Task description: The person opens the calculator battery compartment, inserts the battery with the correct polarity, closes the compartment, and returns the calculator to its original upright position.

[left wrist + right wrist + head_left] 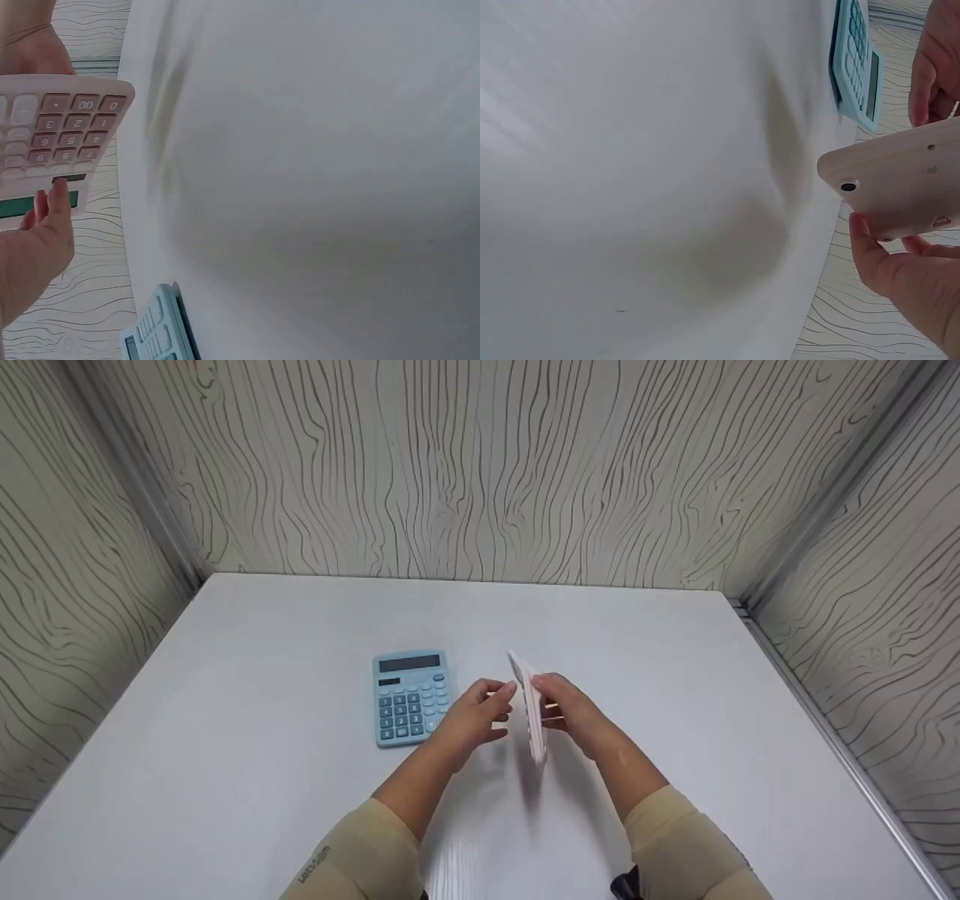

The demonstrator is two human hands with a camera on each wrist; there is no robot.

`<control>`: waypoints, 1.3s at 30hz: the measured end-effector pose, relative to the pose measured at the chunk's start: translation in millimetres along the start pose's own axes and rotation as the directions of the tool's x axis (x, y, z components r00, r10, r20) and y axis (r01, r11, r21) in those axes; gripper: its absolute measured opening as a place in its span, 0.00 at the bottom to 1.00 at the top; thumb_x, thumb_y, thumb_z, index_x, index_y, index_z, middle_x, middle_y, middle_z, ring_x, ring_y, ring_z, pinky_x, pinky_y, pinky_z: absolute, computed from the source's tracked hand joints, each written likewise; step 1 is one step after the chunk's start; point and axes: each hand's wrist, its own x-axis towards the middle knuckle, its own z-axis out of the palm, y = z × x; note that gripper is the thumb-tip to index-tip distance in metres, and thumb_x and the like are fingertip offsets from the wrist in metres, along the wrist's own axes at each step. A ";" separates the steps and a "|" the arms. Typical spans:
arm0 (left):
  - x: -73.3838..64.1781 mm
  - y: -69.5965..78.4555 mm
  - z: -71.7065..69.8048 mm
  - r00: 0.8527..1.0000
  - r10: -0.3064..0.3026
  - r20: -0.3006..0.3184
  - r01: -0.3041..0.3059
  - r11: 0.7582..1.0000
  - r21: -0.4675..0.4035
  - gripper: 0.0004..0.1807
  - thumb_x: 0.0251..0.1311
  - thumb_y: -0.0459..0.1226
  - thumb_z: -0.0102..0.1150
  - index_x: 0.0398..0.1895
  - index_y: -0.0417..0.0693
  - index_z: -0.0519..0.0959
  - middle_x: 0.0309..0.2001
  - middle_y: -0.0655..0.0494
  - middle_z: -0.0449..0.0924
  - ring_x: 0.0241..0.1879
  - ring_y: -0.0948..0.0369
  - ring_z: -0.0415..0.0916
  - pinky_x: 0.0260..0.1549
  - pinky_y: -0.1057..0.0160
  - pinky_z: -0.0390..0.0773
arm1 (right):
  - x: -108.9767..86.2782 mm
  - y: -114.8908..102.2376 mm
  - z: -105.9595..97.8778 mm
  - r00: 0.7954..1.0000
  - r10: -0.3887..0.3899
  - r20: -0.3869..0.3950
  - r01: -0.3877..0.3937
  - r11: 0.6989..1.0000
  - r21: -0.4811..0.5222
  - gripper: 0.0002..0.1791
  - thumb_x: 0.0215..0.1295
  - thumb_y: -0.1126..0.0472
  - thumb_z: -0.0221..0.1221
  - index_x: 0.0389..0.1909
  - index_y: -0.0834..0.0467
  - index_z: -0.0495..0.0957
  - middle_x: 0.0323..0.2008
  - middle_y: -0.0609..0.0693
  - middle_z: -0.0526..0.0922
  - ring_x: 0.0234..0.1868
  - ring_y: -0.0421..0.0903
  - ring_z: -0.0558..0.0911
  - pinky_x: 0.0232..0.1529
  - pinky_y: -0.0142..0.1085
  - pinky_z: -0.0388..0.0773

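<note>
A pink calculator (531,712) stands on its edge just above the white table (262,735), roughly in the middle. My right hand (574,712) grips it from the back, with the thumb (860,226) on its edge. The back of the pink calculator (900,180) faces the right wrist view. My left hand (480,716) is at its key side, with a fingertip (58,193) resting on the face near the display. The keys of the pink calculator (67,127) show in the left wrist view. A blue calculator (410,696) lies flat just left of my left hand.
Wood-grain panels (480,472) wall in the table at the back and on both sides. A metal rail (825,720) runs along the right edge. The blue calculator (154,330) (853,52) is the only other thing lying on the tabletop.
</note>
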 end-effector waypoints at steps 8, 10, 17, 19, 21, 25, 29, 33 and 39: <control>-0.1 -7.4 1.6 0.993 -0.099 0.063 0.097 0.995 0.024 0.52 0.43 0.69 0.54 0.67 0.50 0.56 0.63 0.47 0.63 0.60 0.49 0.64 0.49 0.55 0.74 | -4.5 -8.0 6.7 0.994 -0.069 0.079 0.060 0.993 0.104 0.26 0.63 0.47 0.41 0.53 0.63 0.63 0.40 0.56 0.70 0.39 0.47 0.74 0.45 0.37 0.72; -0.7 -8.1 1.7 0.990 -0.109 0.090 0.110 0.994 -0.002 0.55 0.43 0.69 0.53 0.70 0.49 0.51 0.64 0.45 0.61 0.60 0.49 0.64 0.49 0.54 0.73 | -5.9 -9.3 8.4 0.991 -0.087 0.101 0.075 0.990 0.120 0.27 0.63 0.47 0.40 0.55 0.62 0.61 0.43 0.57 0.69 0.41 0.48 0.74 0.46 0.37 0.72; -1.8 -11.3 2.4 0.973 -0.090 0.212 0.109 0.991 -0.081 0.56 0.45 0.70 0.49 0.72 0.50 0.43 0.62 0.45 0.64 0.57 0.51 0.69 0.56 0.51 0.66 | -9.5 -9.9 12.0 0.980 -0.117 0.162 0.092 0.984 0.154 0.35 0.61 0.43 0.38 0.64 0.60 0.54 0.59 0.62 0.61 0.59 0.55 0.65 0.63 0.48 0.57; -1.6 -13.4 3.3 0.971 -0.080 0.228 0.105 0.989 -0.102 0.55 0.46 0.70 0.48 0.72 0.52 0.43 0.61 0.45 0.64 0.56 0.52 0.69 0.57 0.52 0.66 | -9.3 -9.8 12.9 0.977 -0.120 0.179 0.093 0.984 0.153 0.35 0.60 0.43 0.38 0.64 0.60 0.53 0.60 0.62 0.60 0.60 0.56 0.64 0.63 0.49 0.56; -0.7 -15.2 4.2 0.972 -0.081 0.220 0.109 0.987 -0.117 0.56 0.45 0.70 0.48 0.72 0.53 0.43 0.61 0.45 0.64 0.55 0.52 0.70 0.55 0.53 0.68 | -8.9 -9.4 13.5 0.977 -0.113 0.183 0.087 0.986 0.143 0.36 0.61 0.43 0.38 0.64 0.60 0.53 0.60 0.62 0.60 0.60 0.56 0.64 0.63 0.49 0.56; 1.5 -15.9 5.3 0.982 -0.117 0.147 0.134 0.985 -0.109 0.58 0.41 0.72 0.51 0.71 0.54 0.44 0.60 0.45 0.65 0.53 0.52 0.71 0.47 0.52 0.75 | -7.5 -9.1 13.6 0.982 -0.079 0.170 0.063 0.993 0.101 0.36 0.64 0.41 0.36 0.66 0.60 0.55 0.61 0.60 0.63 0.60 0.55 0.66 0.63 0.48 0.58; 3.8 -15.0 4.1 0.987 -0.159 0.035 0.161 0.983 -0.089 0.60 0.37 0.72 0.54 0.70 0.53 0.45 0.59 0.45 0.64 0.53 0.50 0.69 0.43 0.51 0.77 | -6.7 -11.1 14.1 0.990 -0.072 0.123 0.066 0.997 0.048 0.34 0.68 0.41 0.36 0.63 0.62 0.61 0.56 0.59 0.70 0.53 0.51 0.73 0.59 0.47 0.65; 5.4 -15.6 2.1 0.981 -0.181 -0.075 0.178 0.983 -0.044 0.62 0.33 0.73 0.56 0.70 0.52 0.46 0.61 0.46 0.62 0.54 0.50 0.67 0.43 0.50 0.77 | -7.3 -13.0 16.0 0.991 -0.107 0.083 0.108 0.994 0.000 0.30 0.70 0.44 0.39 0.59 0.64 0.67 0.48 0.56 0.76 0.45 0.46 0.76 0.55 0.44 0.70; 7.4 -16.9 -0.2 0.969 -0.175 -0.176 0.182 0.983 0.023 0.65 0.33 0.72 0.57 0.71 0.48 0.42 0.63 0.45 0.60 0.55 0.52 0.65 0.49 0.50 0.73 | -12.8 -14.3 16.5 0.982 -0.141 0.126 0.147 0.988 -0.040 0.26 0.72 0.50 0.39 0.58 0.66 0.67 0.48 0.58 0.77 0.48 0.47 0.77 0.56 0.45 0.69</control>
